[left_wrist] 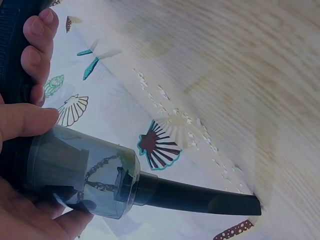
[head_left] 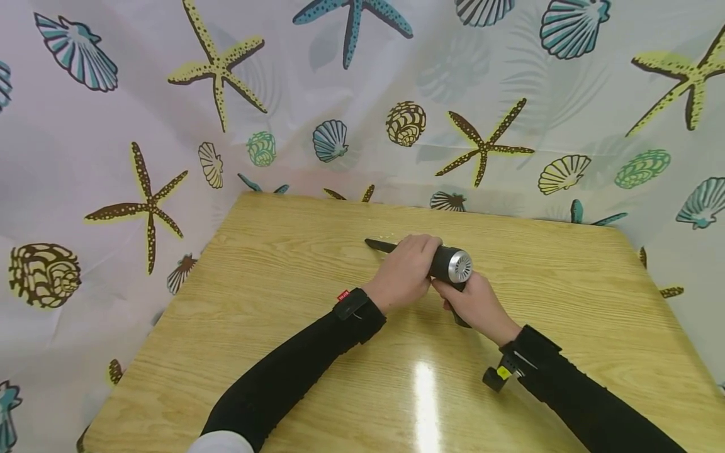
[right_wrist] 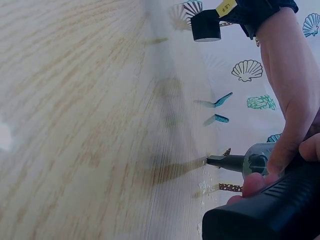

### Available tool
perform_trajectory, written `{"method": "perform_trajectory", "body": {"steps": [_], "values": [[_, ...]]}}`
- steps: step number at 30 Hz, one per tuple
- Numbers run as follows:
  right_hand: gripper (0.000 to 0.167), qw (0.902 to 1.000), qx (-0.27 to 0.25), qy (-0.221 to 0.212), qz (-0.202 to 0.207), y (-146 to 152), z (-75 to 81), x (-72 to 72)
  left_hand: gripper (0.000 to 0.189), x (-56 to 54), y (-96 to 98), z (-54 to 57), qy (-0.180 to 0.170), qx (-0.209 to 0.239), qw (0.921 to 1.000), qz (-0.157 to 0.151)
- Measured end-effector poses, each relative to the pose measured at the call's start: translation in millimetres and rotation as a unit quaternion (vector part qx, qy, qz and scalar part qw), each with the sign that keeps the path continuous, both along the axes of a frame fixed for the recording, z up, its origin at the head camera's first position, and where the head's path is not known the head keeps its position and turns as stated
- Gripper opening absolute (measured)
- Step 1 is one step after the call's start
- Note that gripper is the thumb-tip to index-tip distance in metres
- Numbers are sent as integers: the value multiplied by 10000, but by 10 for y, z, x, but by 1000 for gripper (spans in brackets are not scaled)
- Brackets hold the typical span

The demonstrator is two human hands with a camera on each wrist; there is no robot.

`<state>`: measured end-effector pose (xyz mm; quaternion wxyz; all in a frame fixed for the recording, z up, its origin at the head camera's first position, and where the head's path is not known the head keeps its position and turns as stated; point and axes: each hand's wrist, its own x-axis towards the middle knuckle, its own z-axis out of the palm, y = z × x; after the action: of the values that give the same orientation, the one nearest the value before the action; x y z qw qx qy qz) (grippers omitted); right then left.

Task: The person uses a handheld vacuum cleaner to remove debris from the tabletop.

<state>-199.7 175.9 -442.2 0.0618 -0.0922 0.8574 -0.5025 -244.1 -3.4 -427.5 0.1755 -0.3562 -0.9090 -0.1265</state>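
A black handheld vacuum cleaner (head_left: 444,262) with a silver vented end is held in both hands over the wooden table. My left hand (head_left: 404,270) grips its body around the clear dust cup (left_wrist: 127,175), which has dark chain-like shapes in it. My right hand (head_left: 478,305) holds the black handle (right_wrist: 260,215). A narrow black nozzle (left_wrist: 200,196) extends from the cup, its tip at the tabletop. Pale crumbs (left_wrist: 175,112) lie in a loose scatter beside that tip in the left wrist view.
The light wooden table (head_left: 272,283) ends at a patterned curtain (head_left: 368,94) with shells and starfish, behind it and along the sides. Glare (head_left: 425,402) shows near the table's front. A small black camera (head_left: 495,377) hangs from the right wrist.
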Motion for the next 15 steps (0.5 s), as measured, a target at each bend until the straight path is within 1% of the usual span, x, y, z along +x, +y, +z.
{"method": "perform_trajectory", "body": {"steps": [7, 15], "values": [[52, 10000, -37, -16, -79, 43, 7, 51, 45, 35, 49, 12, 53, -79, 10000, 3], [49, 9998, 57, 37, -166, 109, 31, 124, 44, 80, 118, 17, 154, -84, 9998, -56]]}}
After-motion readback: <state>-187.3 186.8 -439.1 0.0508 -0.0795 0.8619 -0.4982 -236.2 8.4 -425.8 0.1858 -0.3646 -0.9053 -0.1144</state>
